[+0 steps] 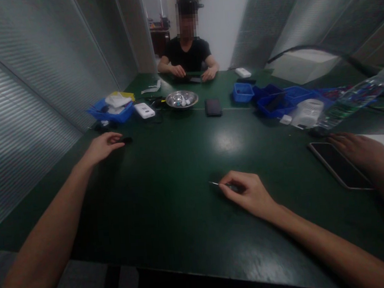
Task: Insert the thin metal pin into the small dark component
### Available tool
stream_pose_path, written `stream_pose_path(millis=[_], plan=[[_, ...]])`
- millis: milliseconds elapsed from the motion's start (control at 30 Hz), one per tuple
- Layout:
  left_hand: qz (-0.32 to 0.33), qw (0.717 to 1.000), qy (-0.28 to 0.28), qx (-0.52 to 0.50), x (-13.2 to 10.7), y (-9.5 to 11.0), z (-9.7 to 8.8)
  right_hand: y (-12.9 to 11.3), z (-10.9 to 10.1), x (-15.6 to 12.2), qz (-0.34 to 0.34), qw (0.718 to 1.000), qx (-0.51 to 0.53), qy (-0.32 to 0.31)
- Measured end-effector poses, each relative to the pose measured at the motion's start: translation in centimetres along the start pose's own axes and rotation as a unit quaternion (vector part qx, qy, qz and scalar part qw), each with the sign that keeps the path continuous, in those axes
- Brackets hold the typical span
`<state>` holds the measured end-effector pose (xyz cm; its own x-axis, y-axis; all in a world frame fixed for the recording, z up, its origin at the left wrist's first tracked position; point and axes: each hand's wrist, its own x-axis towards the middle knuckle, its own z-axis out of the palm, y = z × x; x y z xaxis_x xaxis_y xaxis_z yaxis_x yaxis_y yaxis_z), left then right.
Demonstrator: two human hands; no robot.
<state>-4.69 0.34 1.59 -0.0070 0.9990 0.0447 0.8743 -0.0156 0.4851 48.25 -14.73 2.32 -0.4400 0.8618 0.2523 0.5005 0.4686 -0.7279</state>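
Far out on the left of the table, my left hand [103, 148] has its thumb and fingers closed round a small black object [127, 140]. Its kind is too dark to make out. Nearer the front, right of the middle, my right hand [250, 191] pinches a thin tool with a pointed metal shaft [214, 183], which looks like a small screwdriver. The shaft points left, just above or on the table; its dark handle is mostly hidden in the fingers. Both hands are well apart.
A blue basket [119, 116] with packets, a white power bank [144, 110], a metal bowl [181, 99] and a dark flat box [213, 108] stand farther back. A water bottle [353, 100] and phone [340, 164] lie right, beside another person's hand [365, 151]. Someone [188, 54] sits opposite.
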Motion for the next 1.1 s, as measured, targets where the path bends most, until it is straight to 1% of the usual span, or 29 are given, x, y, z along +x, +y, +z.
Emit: stream_pose_path(millis=[67,133,200,233,333,467,533,700,800,867,1100], plan=[[-0.059,0.997,-0.005,0.042,0.2,-0.9,-0.5,0.0,0.0,0.0,0.003,1.0,0.0,-0.002],[-0.101,0.992,-0.034,0.065,0.3,-1.2,-0.9,-0.1,0.0,0.0,0.003,1.0,0.002,-0.006],[-0.117,0.989,-0.053,0.078,0.1,-0.9,-1.2,0.0,0.0,0.1,0.001,1.0,0.001,-0.007],[-0.12,0.988,-0.05,0.085,0.0,-0.6,-1.3,0.0,0.0,0.1,0.0,1.0,-0.001,-0.005],[-0.103,0.992,0.001,0.078,-0.8,0.8,-1.2,0.0,0.0,0.1,0.003,1.0,-0.005,-0.001],[-0.042,0.995,0.085,0.014,-1.7,2.7,-0.7,0.0,0.0,0.1,0.001,1.0,-0.002,-0.005],[-0.023,0.994,0.104,0.0,-2.0,3.5,-0.5,0.0,0.0,0.1,0.001,1.0,-0.001,-0.005],[-0.024,0.994,0.095,-0.056,-2.2,4.6,-0.1,-0.2,-0.1,0.1,0.001,1.0,0.0,-0.007],[-0.012,0.993,0.106,-0.044,-2.2,4.5,0.0,-0.3,-0.1,0.1,0.001,1.0,0.004,-0.011],[-0.011,0.993,0.109,-0.054,-2.2,4.3,0.1,-0.3,-0.1,0.1,0.001,1.0,0.007,-0.013],[-0.027,0.991,0.097,-0.084,-1.9,4.4,0.3,-0.2,0.0,0.1,-0.005,1.0,0.008,-0.008]])
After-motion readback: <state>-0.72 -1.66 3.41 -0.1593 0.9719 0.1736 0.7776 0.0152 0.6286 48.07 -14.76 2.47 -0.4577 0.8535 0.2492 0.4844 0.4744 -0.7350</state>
